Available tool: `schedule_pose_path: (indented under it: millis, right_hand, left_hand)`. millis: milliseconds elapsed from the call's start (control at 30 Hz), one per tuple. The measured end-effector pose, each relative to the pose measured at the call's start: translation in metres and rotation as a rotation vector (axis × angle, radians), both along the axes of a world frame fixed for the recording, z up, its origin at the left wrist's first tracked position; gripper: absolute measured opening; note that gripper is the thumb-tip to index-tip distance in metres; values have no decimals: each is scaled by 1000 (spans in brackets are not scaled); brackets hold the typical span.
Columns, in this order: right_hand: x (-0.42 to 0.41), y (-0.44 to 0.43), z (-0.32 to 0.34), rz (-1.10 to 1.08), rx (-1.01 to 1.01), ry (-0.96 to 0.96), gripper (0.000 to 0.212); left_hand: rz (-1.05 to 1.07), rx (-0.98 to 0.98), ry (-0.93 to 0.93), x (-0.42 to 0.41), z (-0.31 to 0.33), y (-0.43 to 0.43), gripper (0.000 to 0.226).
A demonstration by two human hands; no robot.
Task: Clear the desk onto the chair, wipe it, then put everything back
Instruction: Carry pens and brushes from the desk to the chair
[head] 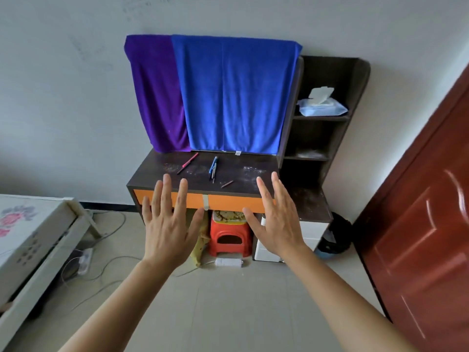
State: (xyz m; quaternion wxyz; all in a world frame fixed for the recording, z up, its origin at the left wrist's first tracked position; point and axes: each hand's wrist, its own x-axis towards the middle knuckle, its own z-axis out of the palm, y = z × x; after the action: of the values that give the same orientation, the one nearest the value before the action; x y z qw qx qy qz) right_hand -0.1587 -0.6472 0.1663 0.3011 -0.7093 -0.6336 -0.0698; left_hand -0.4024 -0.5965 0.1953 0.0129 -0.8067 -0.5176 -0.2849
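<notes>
A small dark desk (pixel 243 161) with orange drawer fronts stands against a white wall, its top smeared with pale dust. Several writing things lie loose on it. A red pen (pixel 188 163) is toward the back left, and two blue pens (pixel 213 168) lie side by side near the middle. A short dark stub (pixel 227 184), perhaps a crayon but too small to tell, sits near the front edge. Since all of these are on the desk, the clearing step looks not yet begun.

A red plastic stool (pixel 228 235) is tucked under the desk and is probably the "chair" meant to receive them. On the side shelves (pixel 330 158) to the right lies an opened pack of wet wipes (pixel 321 105), probably for the wiping. A blue towel (pixel 233 97) and a purple towel (pixel 157 97) hang over the desk's back panel.

Nearest the camera, the left hand (pixel 167 224) and right hand (pixel 276 219) are raised before the desk. Their fingers are straight and spread, holding nothing and touching nothing.
</notes>
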Motion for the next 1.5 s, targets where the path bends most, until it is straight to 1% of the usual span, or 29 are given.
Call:
schedule_pose_path:
  millis: [167, 333, 467, 600, 700, 867, 1000, 1067, 1233, 1300, 1400, 1500]
  right_hand:
    - [26, 74, -26, -30, -81, 17, 78]
    - [52, 188, -54, -21, -96, 54, 78]
    - [78, 289, -62, -14, -134, 94, 79]
    - [101, 381, -57, -27, -153, 100, 77]
    - [104, 438, -61, -28, -231, 126, 78]
    - [95, 514, -72, -9, -296, 98, 76]
    - [90, 562, -83, -99, -314, 107, 75]
    - [86, 580, -89, -171, -360, 113, 75]
    - [70, 610, -108, -324, -468, 201, 75]
    - [64, 617, -119, -367, -528, 248, 75]
    - [58, 622, -143, -415, -625, 330, 73]
    - [56, 626, -171, -432, -728, 387, 71]
  left_hand:
    - [-7, -72, 1, 19, -25, 73, 76]
    - [-9, -73, 65, 47, -45, 186, 75]
    - [28, -117, 89, 82, -38, 290, 75]
    - [21, -78, 122, 110, -22, 386, 74]
    - [49, -83, 94, 114, -23, 439, 74]
    - [65, -158, 103, 97, -50, 512, 72]
    - [16, -231, 134, 84, -77, 577, 75]
    - [-26, -269, 160, 76, -92, 608, 76]
    - [-164, -366, 213, 70, -129, 672, 75]
    - [-192, -419, 233, 72, -146, 687, 73]
    - [-191, -503, 203, 75, -179, 702, 68]
    - [-153, -627, 255, 81, -214, 707, 68]
